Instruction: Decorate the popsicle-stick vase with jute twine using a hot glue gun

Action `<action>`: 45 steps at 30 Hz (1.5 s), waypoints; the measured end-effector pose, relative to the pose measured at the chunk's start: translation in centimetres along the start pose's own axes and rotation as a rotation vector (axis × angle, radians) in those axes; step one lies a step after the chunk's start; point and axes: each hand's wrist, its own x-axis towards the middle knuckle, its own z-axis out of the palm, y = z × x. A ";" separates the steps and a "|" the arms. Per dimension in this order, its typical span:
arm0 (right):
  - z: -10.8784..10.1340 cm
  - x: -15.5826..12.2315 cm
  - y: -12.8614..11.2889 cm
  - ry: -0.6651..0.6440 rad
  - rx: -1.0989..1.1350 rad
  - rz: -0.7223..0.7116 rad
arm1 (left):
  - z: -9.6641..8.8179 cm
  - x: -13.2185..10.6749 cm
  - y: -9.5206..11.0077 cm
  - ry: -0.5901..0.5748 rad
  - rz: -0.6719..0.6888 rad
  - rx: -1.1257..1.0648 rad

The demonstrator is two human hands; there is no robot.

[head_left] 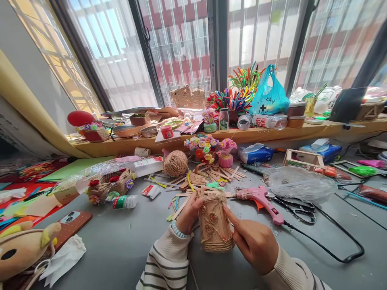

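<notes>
Between my hands stands a small holder of wooden craft sticks [208, 231], wrapped with jute twine at its rim and base. Coiled twine spirals and small reddish bits decorate its front. My left hand [189, 213] grips its upper left side, the thumb near the rim. My right hand [256, 241] is at its right side, index finger stretched to the upper edge and another digit against the lower side. A yellow strip [190, 181] rises just behind the rim. Right of the holder lies a pink hot glue gun [264, 201], its nozzle pointing left.
Behind lie a twine ball [175, 163], loose craft sticks [211, 175] and pipe-cleaner flower pots [226, 159]. Black scissors [299, 209] and the glue gun's cable [335, 257] are on the right. At left are a phone [72, 225], a plush toy [21, 253] and a small bottle [125, 201].
</notes>
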 end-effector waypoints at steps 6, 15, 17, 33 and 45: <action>-0.1 -0.1 0.1 0.003 0.012 0.003 | 0.2 0.0 0.1 0.013 0.000 0.010; -0.4 0.0 0.0 0.049 0.041 0.023 | 0.4 -0.4 0.6 -0.030 -0.026 0.013; -0.5 0.0 0.0 0.050 0.043 0.024 | 0.3 -0.4 0.7 -0.054 -0.035 0.002; 0.3 -0.5 0.3 0.073 -0.023 0.142 | -0.7 -0.4 0.8 -0.110 -0.053 0.031; 0.8 -0.8 1.4 0.164 -0.031 0.431 | -0.4 -0.8 1.9 -0.127 -0.029 0.132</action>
